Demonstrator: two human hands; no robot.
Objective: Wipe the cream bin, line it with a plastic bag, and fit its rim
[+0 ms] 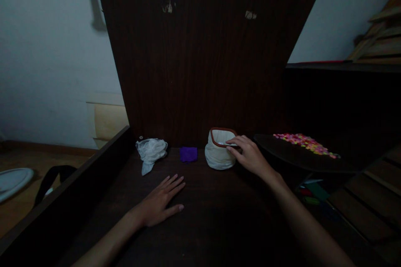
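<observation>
My left hand (161,202) lies flat on the dark wooden surface (200,217), its fingers apart and nothing in it. At the right rim of a whitish container (219,158) with a brown squarish rim is my right hand (247,153); thumb and fingers reach over the rim, and whether they grip it is unclear. Between the hands' far side and the back panel sits a small folded purple cloth (188,154). A crumpled translucent white plastic bag (151,153) rests to its left.
A dark upright panel (200,62) stands behind. Colourful small pieces (305,143) lie on a curved shelf (282,150) at right. A raised edge board (78,185) runs along the left. Assorted items (313,192) sit below the shelf.
</observation>
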